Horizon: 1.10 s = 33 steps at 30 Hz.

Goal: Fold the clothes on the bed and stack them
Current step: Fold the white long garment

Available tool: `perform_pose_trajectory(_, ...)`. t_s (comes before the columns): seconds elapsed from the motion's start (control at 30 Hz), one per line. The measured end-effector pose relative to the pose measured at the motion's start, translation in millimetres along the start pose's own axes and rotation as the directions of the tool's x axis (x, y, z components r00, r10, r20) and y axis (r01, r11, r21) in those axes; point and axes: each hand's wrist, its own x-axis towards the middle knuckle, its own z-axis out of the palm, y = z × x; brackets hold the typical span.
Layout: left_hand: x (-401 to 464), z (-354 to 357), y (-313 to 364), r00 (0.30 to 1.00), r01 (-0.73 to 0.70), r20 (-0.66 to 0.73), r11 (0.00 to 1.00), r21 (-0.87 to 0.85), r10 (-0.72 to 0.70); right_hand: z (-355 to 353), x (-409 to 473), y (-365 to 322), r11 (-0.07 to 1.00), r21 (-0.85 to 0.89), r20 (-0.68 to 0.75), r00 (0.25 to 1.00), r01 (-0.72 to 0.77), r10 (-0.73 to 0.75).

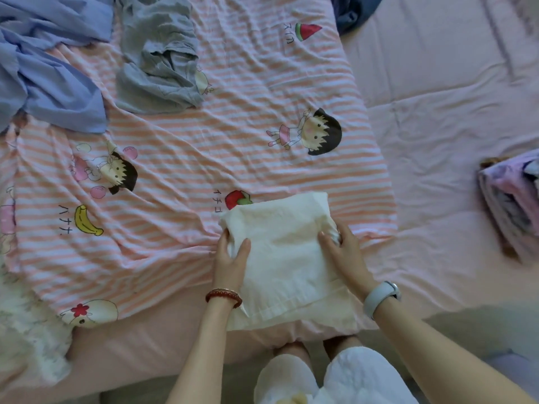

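Both arms reach down; left hand [230, 259] and right hand [345, 252] each grip the folded cream garment [285, 258].

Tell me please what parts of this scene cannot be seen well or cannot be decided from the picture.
- Head view: the folded stack at the right is cut off by the frame edge; its items cannot be counted.
- The blue garment runs off the top-left edge; its type is unclear.
- The left hand and right hand grip the cream garment, which hides their fingertips beneath it.
- The dark cloth at the top is mostly cut off.
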Motion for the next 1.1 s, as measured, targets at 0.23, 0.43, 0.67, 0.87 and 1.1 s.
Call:
perform_pose_trajectory(0.23,-43.5,98.0,36.3,0.991,-0.094,0.115,0.979,0.18,0.074,-108.6,-30.4,12.6,0.992,0.125,-0.194,0.98,-0.019,0.044)
perform_pose_trajectory(0.43,-75.8,221.6,83.3,0.942,-0.224,0.295,0.953,0.202,0.159,-231.5,-34.6,22.3,0.965,0.255,-0.319,0.948,0.066,0.02)
perform_pose_trajectory(0.67,-120.9,404.7,122.2,0.927,-0.287,0.276,0.954,0.084,0.255,-415.5,18.4,35.2,0.975,0.136,-0.445,0.89,0.176,-0.099)
perform_pose_trajectory(0.87,-149.6,557.1,124.0,0.943,-0.254,0.222,0.967,-0.006,0.249,-564.0,84.8,42.2,0.98,-0.081,-0.435,0.879,0.18,-0.197)
perform_pose_trajectory(1.1,-138.9,649.8,88.2,0.971,-0.147,0.19,0.989,-0.015,0.148,-634.1,170.5,76.1,0.913,-0.403,-0.336,0.917,0.066,-0.214)
